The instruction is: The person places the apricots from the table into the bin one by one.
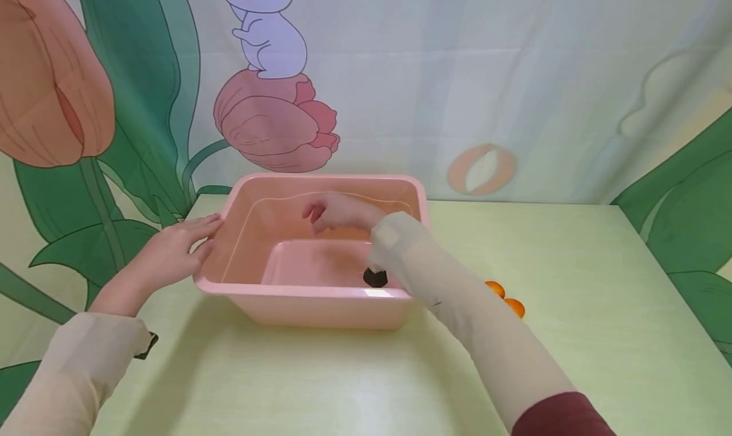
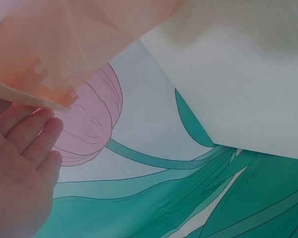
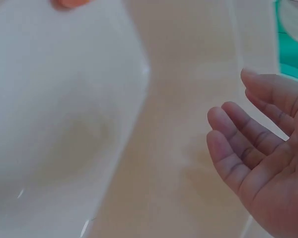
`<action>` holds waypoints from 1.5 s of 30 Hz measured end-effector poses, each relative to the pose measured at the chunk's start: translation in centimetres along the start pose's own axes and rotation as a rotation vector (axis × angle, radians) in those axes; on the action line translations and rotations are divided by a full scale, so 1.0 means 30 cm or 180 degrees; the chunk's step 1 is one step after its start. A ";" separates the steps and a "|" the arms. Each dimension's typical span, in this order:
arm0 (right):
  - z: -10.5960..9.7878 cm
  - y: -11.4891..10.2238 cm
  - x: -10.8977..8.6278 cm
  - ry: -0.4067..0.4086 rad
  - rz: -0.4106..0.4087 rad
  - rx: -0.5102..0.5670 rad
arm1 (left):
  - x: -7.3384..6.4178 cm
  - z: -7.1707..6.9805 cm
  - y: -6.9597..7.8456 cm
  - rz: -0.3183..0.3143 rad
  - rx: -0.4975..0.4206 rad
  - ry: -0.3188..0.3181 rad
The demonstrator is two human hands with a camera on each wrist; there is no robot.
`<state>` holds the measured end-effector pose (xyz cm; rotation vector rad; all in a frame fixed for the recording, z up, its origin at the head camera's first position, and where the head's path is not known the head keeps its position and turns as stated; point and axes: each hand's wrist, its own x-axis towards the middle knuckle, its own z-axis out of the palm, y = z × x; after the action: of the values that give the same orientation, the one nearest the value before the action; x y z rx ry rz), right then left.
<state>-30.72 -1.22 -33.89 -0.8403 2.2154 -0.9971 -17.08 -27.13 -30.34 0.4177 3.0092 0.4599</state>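
A pink plastic tub [image 1: 320, 294] stands on the table near the back wall. My left hand [image 1: 174, 252] rests at its left rim, the straightened fingertips touching the edge; in the left wrist view the fingers [image 2: 42, 134] lie against the rim. My right hand [image 1: 340, 212] hovers inside the tub above its floor, fingers loosely bent with nothing between them. The right wrist view shows this hand [image 3: 268, 163] beside the tub wall, with part of a rounded orange thing [image 3: 72, 2] at the top edge.
Two small orange fruits [image 1: 515, 307] lie on the table [image 1: 577, 283] right of the tub, partly covered by the right sleeve [image 1: 474, 315]. A printed cloth [image 1: 389, 86] with tulips hangs directly behind the table. The right forearm crosses the tub's right rim.
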 end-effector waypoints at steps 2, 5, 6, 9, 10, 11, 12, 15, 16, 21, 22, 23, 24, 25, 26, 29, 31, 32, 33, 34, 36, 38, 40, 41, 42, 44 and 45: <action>-0.016 -0.020 -0.012 0.0056 -0.0015 0.0005 | 0.001 -0.002 0.002 0.0006 0.0003 -0.0002; -0.039 -0.045 -0.026 0.0138 -0.0052 0.0002 | 0.004 -0.003 0.004 0.0007 0.0013 -0.0006; -0.046 -0.053 -0.031 0.0157 -0.0054 -0.0003 | 0.005 -0.003 0.004 0.0015 0.0019 -0.0006; -0.069 -0.074 -0.044 0.0202 -0.0067 -0.0049 | 0.007 -0.005 0.004 0.0034 0.0041 0.0011; -0.076 -0.081 -0.049 0.0212 -0.0058 -0.0064 | 0.007 -0.005 0.004 0.0046 0.0043 0.0014; -0.083 -0.088 -0.055 0.0228 -0.0060 -0.0086 | 0.008 -0.006 0.004 0.0051 0.0045 0.0011; -0.090 -0.095 -0.061 0.0241 -0.0051 -0.0102 | 0.007 -0.006 0.004 0.0049 0.0041 0.0007; -0.110 -0.112 -0.081 0.0270 -0.0033 -0.0182 | 0.005 -0.006 0.004 0.0012 0.0025 -0.0030; -0.116 -0.116 -0.087 0.0278 -0.0020 -0.0214 | 0.004 -0.006 0.002 -0.0005 0.0022 -0.0044; -0.143 -0.133 -0.117 0.0300 -0.0046 -0.0398 | 0.002 -0.005 -0.005 -0.0058 0.0007 -0.0091; -0.148 -0.135 -0.122 0.0302 -0.0053 -0.0428 | 0.002 -0.005 -0.006 -0.0055 0.0012 -0.0090; -0.152 -0.137 -0.129 0.0308 -0.0066 -0.0465 | 0.003 -0.005 -0.007 -0.0054 0.0011 -0.0093; -0.157 -0.138 -0.136 0.0313 -0.0077 -0.0501 | 0.003 -0.006 -0.008 -0.0059 0.0007 -0.0096; -0.161 -0.139 -0.143 0.0313 -0.0081 -0.0529 | 0.003 -0.006 -0.009 -0.0061 0.0004 -0.0100; -0.165 -0.139 -0.149 0.0312 -0.0092 -0.0555 | 0.003 -0.006 -0.010 -0.0063 0.0002 -0.0105; -0.175 -0.140 -0.170 0.0287 -0.0132 -0.0639 | 0.004 -0.007 -0.013 -0.0077 -0.0017 -0.0120; -0.179 -0.140 -0.185 0.0259 -0.0155 -0.0687 | 0.006 -0.006 -0.016 -0.0082 -0.0024 -0.0121; -0.181 -0.141 -0.193 0.0249 -0.0162 -0.0711 | 0.006 -0.006 -0.017 -0.0087 -0.0029 -0.0121; -0.182 -0.141 -0.201 0.0238 -0.0168 -0.0747 | 0.006 -0.006 -0.018 -0.0087 -0.0029 -0.0121; -0.182 -0.141 -0.210 0.0231 -0.0169 -0.0779 | 0.007 -0.006 -0.018 -0.0091 -0.0038 -0.0124; -0.183 -0.140 -0.229 0.0221 -0.0170 -0.0829 | 0.007 -0.006 -0.019 -0.0095 -0.0046 -0.0125; -0.184 -0.140 -0.252 0.0210 -0.0186 -0.0855 | 0.007 -0.006 -0.018 -0.0093 -0.0062 -0.0129; -0.186 -0.139 -0.276 0.0209 -0.0222 -0.0883 | 0.007 -0.005 -0.018 -0.0083 -0.0064 -0.0126; -0.188 -0.139 -0.288 0.0209 -0.0242 -0.0888 | 0.007 -0.005 -0.018 -0.0074 -0.0061 -0.0120; -0.191 -0.140 -0.300 0.0214 -0.0257 -0.0904 | 0.007 -0.005 -0.019 -0.0066 -0.0056 -0.0116; -0.197 -0.142 -0.323 0.0237 -0.0282 -0.0929 | 0.007 -0.005 -0.019 -0.0055 -0.0057 -0.0109; -0.200 -0.142 -0.333 0.0258 -0.0296 -0.0945 | 0.008 -0.004 -0.020 -0.0050 -0.0051 -0.0104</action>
<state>-27.17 6.45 -24.81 -1.0575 2.4516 -0.7650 -17.47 -27.64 -30.40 0.3962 2.9731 0.4712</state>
